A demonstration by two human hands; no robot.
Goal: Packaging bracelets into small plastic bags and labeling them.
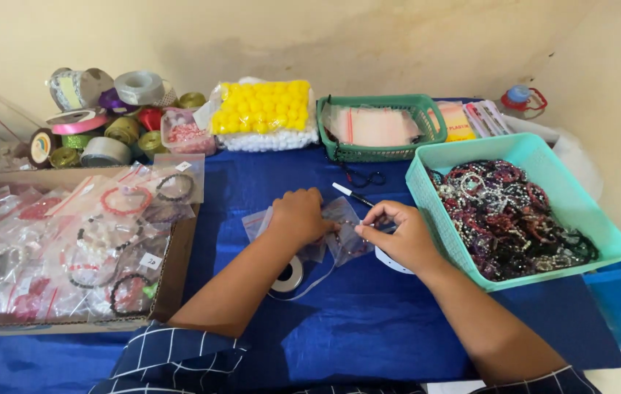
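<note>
On the blue tablecloth (369, 321) my left hand (297, 216) presses down on a small clear plastic bag (345, 230) with something dark inside. My right hand (396, 235) pinches the bag's right edge between thumb and fingers. More clear bags (255, 222) lie under my left hand. A roll of clear tape (288, 274) sits beneath my left forearm. Just beyond the hands a pen (352, 194) with a white cap lies on the cloth.
A teal basket (544, 157) of beaded bracelets stands at right. A cardboard box (173, 273) of bagged bracelets is at left. Ribbon rolls (106, 120), a bag of yellow balls (263, 108), a green basket (420, 102) and black scissors (363, 177) line the back.
</note>
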